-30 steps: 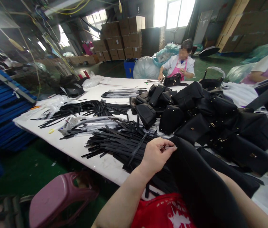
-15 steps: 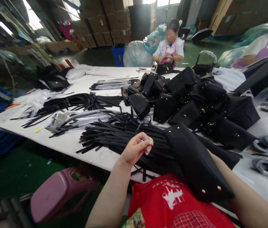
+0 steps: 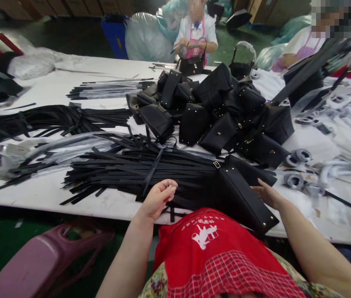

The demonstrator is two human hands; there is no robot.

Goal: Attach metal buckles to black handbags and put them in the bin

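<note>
A black handbag [image 3: 245, 194] with gold studs on its base lies tilted at the table's near edge, against my red apron. Its gold buckle [image 3: 216, 164] shows at the far end. My right hand [image 3: 268, 195] is beside the bag's right side, fingers stretched out; whether the fingertips touch it I cannot tell. My left hand [image 3: 159, 198] is closed in a pinch over the near edge, with a tiny whitish bit at the fingertips, too small to name. Just beyond it lies a bundle of black straps [image 3: 125, 167], tied with a band.
A heap of black handbags [image 3: 219, 111] covers the table's middle. More black straps [image 3: 54, 116] lie at left, grey-white coils [image 3: 296, 180] at right. A pink stool [image 3: 32, 265] stands lower left. Across the table a person [image 3: 195, 37] handles a bag; another person [image 3: 302, 45] is at right.
My view has tilted down and turned right. The bag now rests lower on the table, and my right hand, hidden behind it before, shows with its fingers extended. My left hand stays pinched.
</note>
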